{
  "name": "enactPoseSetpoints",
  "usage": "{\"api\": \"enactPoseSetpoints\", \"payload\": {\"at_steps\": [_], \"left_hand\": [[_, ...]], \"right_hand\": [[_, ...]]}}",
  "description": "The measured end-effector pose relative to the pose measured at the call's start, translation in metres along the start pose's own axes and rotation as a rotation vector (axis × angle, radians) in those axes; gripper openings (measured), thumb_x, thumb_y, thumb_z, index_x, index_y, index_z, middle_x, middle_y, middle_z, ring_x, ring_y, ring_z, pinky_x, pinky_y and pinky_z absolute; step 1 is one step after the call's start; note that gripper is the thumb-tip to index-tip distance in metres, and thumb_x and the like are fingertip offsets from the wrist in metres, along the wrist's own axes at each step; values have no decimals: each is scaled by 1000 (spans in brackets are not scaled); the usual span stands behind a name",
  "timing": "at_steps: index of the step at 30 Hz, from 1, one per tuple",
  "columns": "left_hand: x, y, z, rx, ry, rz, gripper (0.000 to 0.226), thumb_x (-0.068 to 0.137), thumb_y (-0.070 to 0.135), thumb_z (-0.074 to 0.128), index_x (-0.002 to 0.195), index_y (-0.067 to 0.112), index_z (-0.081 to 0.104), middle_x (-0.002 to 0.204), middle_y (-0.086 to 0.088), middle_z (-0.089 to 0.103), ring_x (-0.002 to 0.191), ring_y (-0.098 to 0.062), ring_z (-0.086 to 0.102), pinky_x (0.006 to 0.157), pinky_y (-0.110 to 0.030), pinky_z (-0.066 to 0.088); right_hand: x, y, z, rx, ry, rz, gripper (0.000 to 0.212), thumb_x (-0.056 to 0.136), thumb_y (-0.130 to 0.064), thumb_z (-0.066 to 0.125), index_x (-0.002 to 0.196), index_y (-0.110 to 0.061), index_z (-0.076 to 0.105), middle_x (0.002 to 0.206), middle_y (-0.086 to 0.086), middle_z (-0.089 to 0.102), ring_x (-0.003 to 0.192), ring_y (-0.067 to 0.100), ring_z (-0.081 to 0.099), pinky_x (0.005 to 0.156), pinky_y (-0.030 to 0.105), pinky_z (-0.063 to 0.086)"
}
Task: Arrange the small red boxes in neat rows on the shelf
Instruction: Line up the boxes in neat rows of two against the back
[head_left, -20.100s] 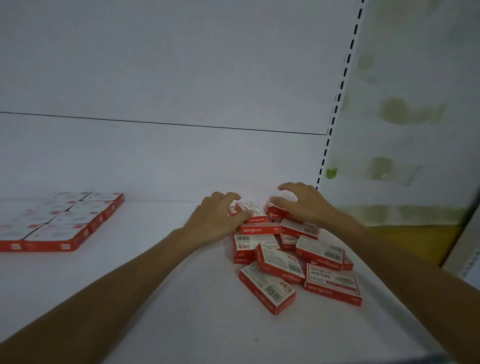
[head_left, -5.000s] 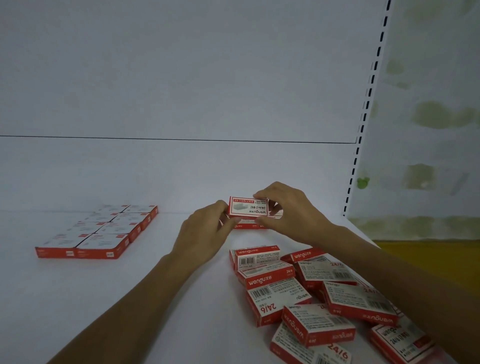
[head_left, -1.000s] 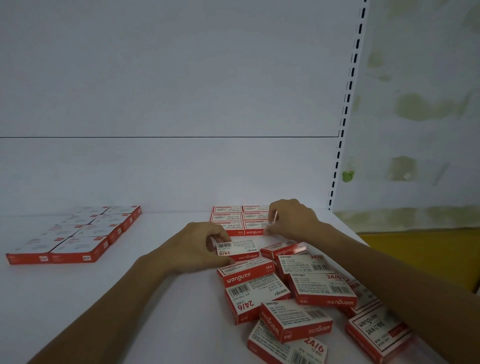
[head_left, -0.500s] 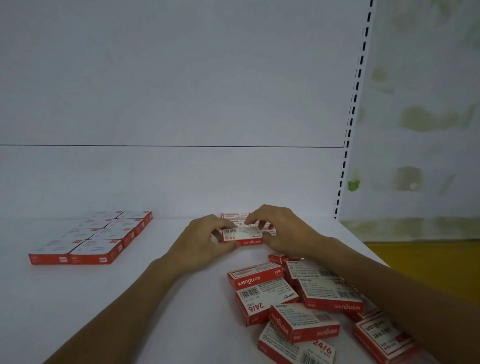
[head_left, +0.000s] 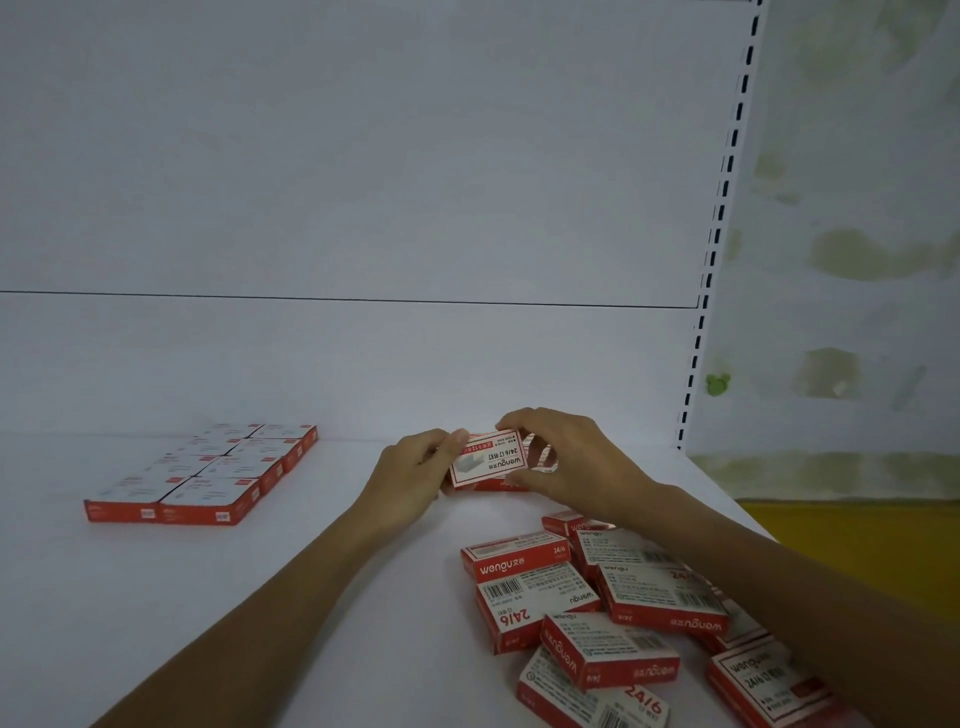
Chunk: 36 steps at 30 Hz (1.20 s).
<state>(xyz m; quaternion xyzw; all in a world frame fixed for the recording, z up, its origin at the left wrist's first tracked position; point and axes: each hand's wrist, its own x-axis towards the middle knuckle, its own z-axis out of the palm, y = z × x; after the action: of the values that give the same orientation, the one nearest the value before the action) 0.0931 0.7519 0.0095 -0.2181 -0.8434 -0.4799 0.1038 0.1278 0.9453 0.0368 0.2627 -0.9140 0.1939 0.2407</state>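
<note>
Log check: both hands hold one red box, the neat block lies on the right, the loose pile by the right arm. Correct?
No: the head view shows the neat block on the left. The left hand and right hand hold one red box; the loose pile is by the right arm.

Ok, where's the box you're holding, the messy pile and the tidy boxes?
held box (head_left: 488, 461), head view, white top face.
messy pile (head_left: 654, 590), head view, a middle box's top.
tidy boxes (head_left: 208, 488), head view, front box's top.
</note>
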Motion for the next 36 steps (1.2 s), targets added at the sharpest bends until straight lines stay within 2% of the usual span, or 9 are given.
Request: {"api": "enactPoseSetpoints", "payload": {"at_steps": [4,8,13,17,21,25,29,32,36], "left_hand": [[-1,4,4,-68,-44,10,9,87,36,56,96,33,56,78,17,67,63,4,62,55,-7,44],[-3,9,4,-33,-9,49,33,80,29,68,106,34,48,86,19,65,73,2,62,59,-7,45],[-1,20,2,140,104,165,38,81,35,65,117,26,58,90,19,54,77,4,55,59,-6,41],[4,31,8,181,146,164,42,85,32,60,126,22,54,101,6,57,76,4,51,58,-5,36],[-2,30,8,224,182,155,44,84,34,61,126,21,54,101,11,57,75,6,52,58,-6,36],[-13,21,-4,286,73,101,42,84,41,60,122,22,57,97,12,61,76,2,56,63,-11,41],[-30,2,-13,547,-88,78,31,86,49,51,105,28,64,110,7,61,93,-7,53,82,-26,44],[-41,-7,-9,654,-162,121,37,89,47,45,119,27,54,123,4,52,112,-13,45,95,-28,37],[-41,-7,-7,702,-127,149,39,91,46,41,123,26,50,125,2,50,116,-17,42,95,-30,35]], "right_hand": [[-3,5,-7,-9,39,17,47,78,-28,71,121,-19,56,111,-3,56,84,5,53,73,13,43],[-4,4,-15,-45,70,23,51,78,-32,71,123,-15,56,112,0,55,86,6,52,77,18,47],[-3,0,-22,-10,83,27,49,80,-24,69,126,-16,55,111,4,60,82,6,55,73,8,46],[-2,-2,-28,-26,92,40,45,79,-26,70,121,-13,59,114,5,59,83,10,56,80,22,52],[-3,-8,-27,-40,101,44,40,81,-24,69,118,-11,60,111,6,62,84,13,57,82,26,52],[-4,-16,-20,-49,100,60,39,81,-22,69,116,-9,61,113,7,62,86,14,57,85,28,51],[-6,-22,-13,-57,97,156,38,82,-24,67,116,-10,61,114,7,62,86,11,53,88,29,49],[-5,-24,-10,-61,63,214,37,80,-24,69,115,-13,61,114,5,62,85,10,52,85,24,47],[-5,-29,4,-95,-36,294,39,81,-26,68,117,-15,60,118,4,61,89,8,51,86,21,44]]}}
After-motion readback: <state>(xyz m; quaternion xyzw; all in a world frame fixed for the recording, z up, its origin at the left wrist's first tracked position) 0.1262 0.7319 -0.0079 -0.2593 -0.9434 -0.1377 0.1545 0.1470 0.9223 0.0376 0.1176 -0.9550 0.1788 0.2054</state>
